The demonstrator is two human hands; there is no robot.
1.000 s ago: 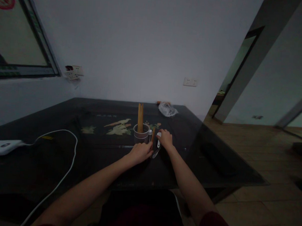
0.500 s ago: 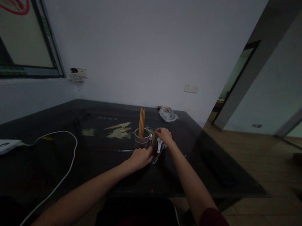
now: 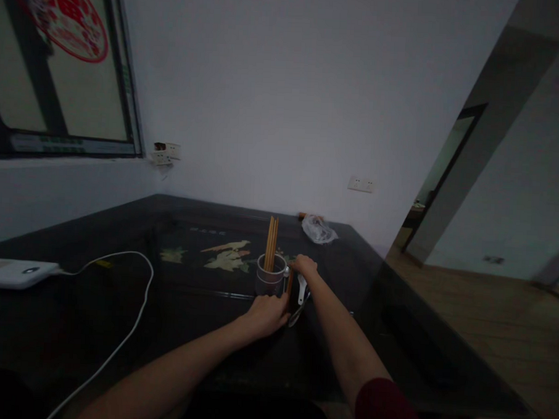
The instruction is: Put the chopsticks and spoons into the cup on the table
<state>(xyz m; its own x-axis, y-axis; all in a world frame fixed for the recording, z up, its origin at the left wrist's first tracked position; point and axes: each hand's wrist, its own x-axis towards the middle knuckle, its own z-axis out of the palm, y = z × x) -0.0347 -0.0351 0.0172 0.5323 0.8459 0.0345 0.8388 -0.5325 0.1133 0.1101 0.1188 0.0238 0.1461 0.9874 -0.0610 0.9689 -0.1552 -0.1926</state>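
A clear cup (image 3: 270,282) stands on the dark table (image 3: 186,316) with several wooden chopsticks (image 3: 271,242) upright in it. Just right of the cup, a loose pair of chopsticks (image 3: 289,283) lies between my hands. My left hand (image 3: 266,315) is closed at their near end. My right hand (image 3: 305,266) is curled over their far end, beside the cup's rim. A white spoon (image 3: 301,290) lies under my right wrist, and a metal spoon (image 3: 296,318) lies a little nearer. The dim light hides the fingertips.
A white power bank (image 3: 15,273) with a white cable (image 3: 134,308) lies at the left. A crumpled plastic bag (image 3: 320,230) sits at the far edge. The table's right edge (image 3: 396,289) borders a wooden floor (image 3: 488,317) and a doorway (image 3: 442,179).
My right hand has moved off the white spoon to the far end of the loose chopsticks by the cup. My left hand has stayed at their near end. The view has tilted upward.
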